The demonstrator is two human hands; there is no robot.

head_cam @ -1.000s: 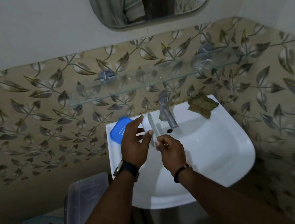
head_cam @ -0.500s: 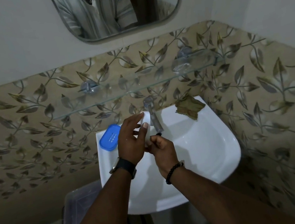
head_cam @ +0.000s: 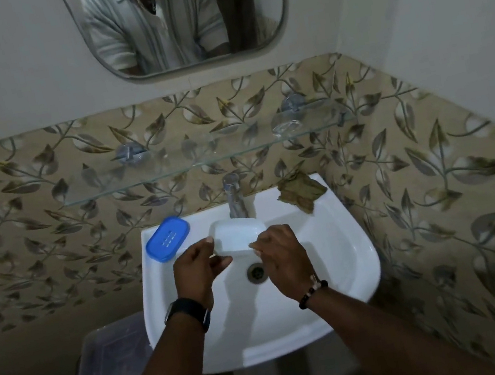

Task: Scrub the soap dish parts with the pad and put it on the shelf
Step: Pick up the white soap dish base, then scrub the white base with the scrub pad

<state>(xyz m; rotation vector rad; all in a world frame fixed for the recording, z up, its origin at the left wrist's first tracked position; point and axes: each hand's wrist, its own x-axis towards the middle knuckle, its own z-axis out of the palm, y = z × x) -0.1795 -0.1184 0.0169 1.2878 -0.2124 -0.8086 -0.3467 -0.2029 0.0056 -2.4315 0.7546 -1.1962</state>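
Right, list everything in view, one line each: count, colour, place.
mirror: one, grey-rimmed, wall above
glass shelf: one, clear, wall above the tap
tap: one, chrome, sink's rear
sink: one, white, centre
drain: one, metal, basin bottom
blue soap dish part: one, blue, sink's left rear rim
scrub pad: one, brownish green, sink's right rear rim
plastic box: one, clear, low, left of the sink
white soap dish part: one, white, held over the basin
watch: one, black, left wrist
bracelet: one, dark beads, right wrist
hands: two; left hand grips the white part's left end, right hand pinches its right end
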